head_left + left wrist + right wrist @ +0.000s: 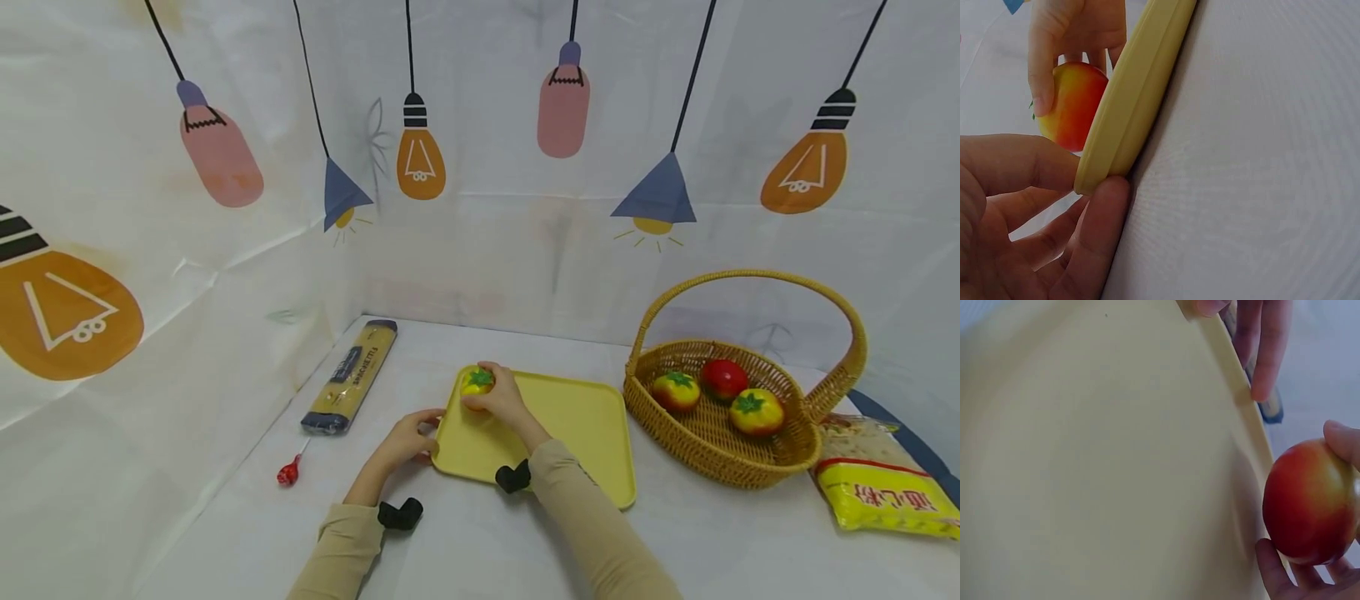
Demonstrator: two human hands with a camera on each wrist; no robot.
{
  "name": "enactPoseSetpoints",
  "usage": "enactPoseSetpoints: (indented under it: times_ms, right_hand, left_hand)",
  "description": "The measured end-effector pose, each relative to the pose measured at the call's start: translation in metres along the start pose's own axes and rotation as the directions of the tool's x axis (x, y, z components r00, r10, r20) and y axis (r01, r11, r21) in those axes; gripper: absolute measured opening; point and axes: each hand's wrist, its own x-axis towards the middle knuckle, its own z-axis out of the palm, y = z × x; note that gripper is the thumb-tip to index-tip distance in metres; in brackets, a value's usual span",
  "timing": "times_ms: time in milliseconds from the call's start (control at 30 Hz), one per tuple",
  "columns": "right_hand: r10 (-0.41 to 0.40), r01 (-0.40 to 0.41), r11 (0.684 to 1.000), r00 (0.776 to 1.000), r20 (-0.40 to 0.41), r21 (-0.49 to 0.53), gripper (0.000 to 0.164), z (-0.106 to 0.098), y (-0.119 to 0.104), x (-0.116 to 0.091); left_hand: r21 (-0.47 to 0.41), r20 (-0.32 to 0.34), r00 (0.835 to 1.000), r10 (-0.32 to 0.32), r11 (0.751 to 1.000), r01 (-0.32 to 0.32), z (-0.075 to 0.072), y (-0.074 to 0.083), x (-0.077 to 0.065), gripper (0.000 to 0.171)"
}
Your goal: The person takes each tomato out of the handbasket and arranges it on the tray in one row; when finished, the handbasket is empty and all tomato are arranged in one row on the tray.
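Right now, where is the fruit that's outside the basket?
In the head view, the fruit is held in the right hand, at the far left corner of the yellow tray, right of the spaghetti packet.

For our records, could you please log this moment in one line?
left hand: pinches yellow tray rim | right hand: holds red-yellow fruit at tray's left end | basket: three fruits inside

A creased white wall covering (495,233), printed with pink, orange and blue hanging lamps (563,112), backs the white counter (720,542).
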Motion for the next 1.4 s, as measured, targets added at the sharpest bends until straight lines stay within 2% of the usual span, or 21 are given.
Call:
enactPoseSetpoints:
  times_ms: [567, 867, 1400]
  right_hand:
    - [0.019, -0.019, 0.999, 1.000, 0.006, -0.034, 0.071, 0.0055, 0.0016, 0.0003]
    - [-0.004, 0.005, 0.999, 1.000, 0.022, -0.038, 0.075, 0.0061, 0.0010, 0.0000]
    - [0.020, -0.021, 1.000, 0.999, 0.045, 0.015, 0.079, 0.0043, -0.0041, -0.0059]
  left_hand:
    - [0.014, 0.001, 1.000, 0.014, 1.000, -0.014, 0.0028, 0.0000, -0.0009, 0.069]
    - [0.008, 0.007, 1.000, 0.013, 1.000, -0.013, 0.0011, 0.0024, -0.0022, 0.069]
    - [0.014, 0.012, 1.000, 0.012, 1.000, -0.013, -0.0004, -0.0019, -0.0013, 0.069]
